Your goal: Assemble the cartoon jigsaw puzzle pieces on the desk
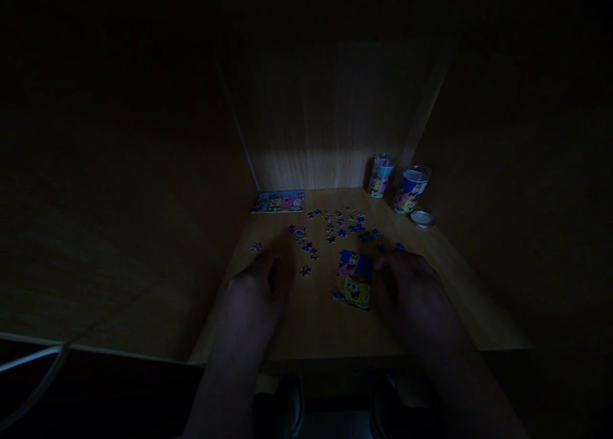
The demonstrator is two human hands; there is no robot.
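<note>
The scene is very dark. A partly joined cartoon puzzle [354,279] lies on the wooden desk [311,324]. My right hand [407,285] rests at its right edge, fingers curled down onto the desk; whether they hold a piece is hidden. My left hand [263,279] lies on the desk to the left, fingers curled loosely, close to a single loose piece [305,271]. Several loose puzzle pieces [335,225] are scattered beyond both hands.
A finished-picture card [278,201] lies at the back left of the desk. Two cartoon-printed cylinder tubs [380,176] [410,188] stand at the back right, with a round lid [423,218] beside them. Wooden panels wall the desk on three sides. Shoes [287,404] show below.
</note>
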